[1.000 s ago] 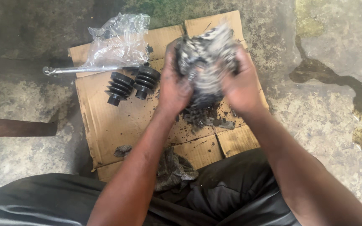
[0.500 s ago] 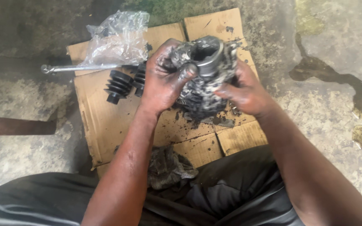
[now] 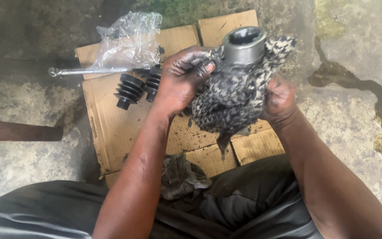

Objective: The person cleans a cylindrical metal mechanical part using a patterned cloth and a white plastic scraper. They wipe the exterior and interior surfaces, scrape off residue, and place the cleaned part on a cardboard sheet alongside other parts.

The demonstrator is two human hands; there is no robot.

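Grease covers both hands: the left hand (image 3: 183,79) grips a round metal joint housing (image 3: 243,44) just below its open rim, while the right hand (image 3: 279,99) is closed on the black-and-white speckled rag (image 3: 231,99) wrapped around it, above the flattened cardboard (image 3: 111,128). Two black rubber boots (image 3: 139,88) lie near a steel wrench (image 3: 89,71).

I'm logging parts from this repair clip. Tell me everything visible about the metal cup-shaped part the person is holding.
The metal cup-shaped part is a grey, hollow cylinder with a thick rim and a dark open bore, its mouth tilted up toward the camera. It looks like steel, smeared with grease. Only its upper end shows; the rest is wrapped in a black-and-white patterned rag. The left hand grips it from the side with the thumb near the rim, and the right hand clutches the rag. It is held above the cardboard.
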